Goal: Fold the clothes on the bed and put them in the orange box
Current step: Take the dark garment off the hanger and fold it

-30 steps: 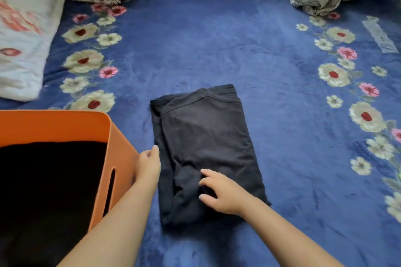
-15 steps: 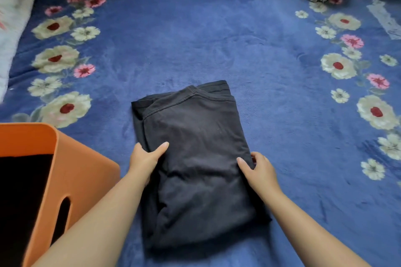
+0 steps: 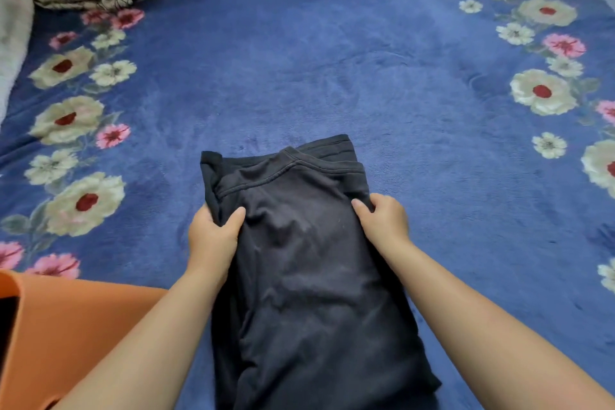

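Head view shows both hands, left hand (image 3: 213, 236) and right hand (image 3: 382, 220), gripping the folded dark garment (image 3: 306, 276) by its sides, likely to carry it flat to the orange box (image 3: 66, 326).

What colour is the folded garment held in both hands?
Black or very dark charcoal, plain; the folded garment shows in the head view.
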Tool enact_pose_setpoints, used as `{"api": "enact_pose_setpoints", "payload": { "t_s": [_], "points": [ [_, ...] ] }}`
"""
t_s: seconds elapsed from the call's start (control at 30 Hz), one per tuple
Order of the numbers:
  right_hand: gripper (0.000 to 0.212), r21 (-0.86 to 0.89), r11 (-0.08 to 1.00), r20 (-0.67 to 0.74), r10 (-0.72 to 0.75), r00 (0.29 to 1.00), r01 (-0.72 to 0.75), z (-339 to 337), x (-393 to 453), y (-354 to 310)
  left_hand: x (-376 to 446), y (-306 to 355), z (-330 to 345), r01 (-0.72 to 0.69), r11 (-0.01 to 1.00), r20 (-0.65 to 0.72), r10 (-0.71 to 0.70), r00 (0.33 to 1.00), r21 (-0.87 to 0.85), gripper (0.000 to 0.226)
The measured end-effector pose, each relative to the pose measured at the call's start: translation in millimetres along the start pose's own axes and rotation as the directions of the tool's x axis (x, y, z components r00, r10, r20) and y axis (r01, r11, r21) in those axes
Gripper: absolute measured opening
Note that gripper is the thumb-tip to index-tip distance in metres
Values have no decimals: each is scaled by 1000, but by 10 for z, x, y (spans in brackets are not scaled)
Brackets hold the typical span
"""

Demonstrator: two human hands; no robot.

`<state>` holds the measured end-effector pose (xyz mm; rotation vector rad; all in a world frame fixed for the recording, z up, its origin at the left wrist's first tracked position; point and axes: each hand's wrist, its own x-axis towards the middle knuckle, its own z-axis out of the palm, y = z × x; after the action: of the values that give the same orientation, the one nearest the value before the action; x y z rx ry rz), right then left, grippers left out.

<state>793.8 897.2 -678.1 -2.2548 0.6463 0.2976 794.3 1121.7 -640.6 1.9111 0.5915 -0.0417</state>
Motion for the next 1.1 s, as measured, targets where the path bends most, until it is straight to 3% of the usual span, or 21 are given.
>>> {"api": "enact_pose_setpoints", "payload": {
  "t_s": [0.1, 0.17, 0.2, 0.27, 0.33, 0.47, 0.53, 0.6, 0.67, 0.73, 0.8, 0.83, 0.87, 0.97, 1.03, 1.1],
  "points": [
    [47, 214, 977, -5, 27, 1000, -25, -20, 89, 98, 36, 106, 58, 206, 870, 200, -127, 972, -449, 19],
    [42, 406, 907, 88, 85, 992, -114, -66, 159, 215, 102, 36, 79, 311, 802, 289, -180, 940, -510, 17],
    [38, 433, 888, 155, 98, 983, -157, -80, 193, 262, 124, -27, 93, 327, 831, 273, -220, 937, -450, 15],
    [33, 410, 896, 217, 86, 972, -171, -90, 259, 281, 198, -201, 124, 253, 960, 110, -241, 964, -115, 19],
    [35, 369, 920, 190, 63, 980, -130, -100, 247, 256, 185, -313, 141, 206, 956, -66, -197, 978, 206, 35],
    [12, 449, 882, 235, 42, 971, -147, -139, -67, 338, -45, -375, 104, 228, 960, -143, -205, 968, 164, 51],
    [16, 357, 918, 326, 52, 944, -174, -200, -286, 493, -240, -486, 74, 240, 950, -119, -219, 968, 202, 56],
    [17, 247, 946, 496, 62, 866, -209, -307, -549, 626, -414, -580, -13, 276, 921, -22, -281, 959, 273, 65],
    [28, 207, 922, 677, 107, 728, -328, -386, -782, 781, -467, -643, -130, 400, 891, 194, -441, 877, 215, 79],
    [40, 194, 872, 769, 149, 622, -450, -408, -1018, 944, -570, -648, -286, 564, 812, 431, -567, 702, 151, 94],
    [31, 216, 838, 779, 161, 606, -500, -409, -1214, 1050, -766, -710, -379, 637, 743, 543, -627, 558, 205, 96],
    [20, 237, 820, 768, 171, 618, -522, -418, -1302, 1061, -892, -758, -399, 653, 727, 567, -636, 524, 213, 96],
    [13, 260, 805, 755, 174, 632, -532, -433, -1361, 1072, -1000, -830, -399, 675, 715, 570, -637, 519, 184, 98],
    [18, 330, 791, 733, 129, 668, -515, -582, -1511, 1058, -1337, -923, -406, 722, 691, 589, -594, 549, 23, 92],
    [50, 348, 801, 758, 65, 649, -487, -731, -1612, 1054, -1522, -864, -481, 736, 677, 638, -556, 533, -25, 80],
    [85, 313, 819, 811, 34, 584, -481, -888, -1717, 1085, -1652, -805, -602, 741, 671, 691, -525, 497, -22, 86]
  ]
}}
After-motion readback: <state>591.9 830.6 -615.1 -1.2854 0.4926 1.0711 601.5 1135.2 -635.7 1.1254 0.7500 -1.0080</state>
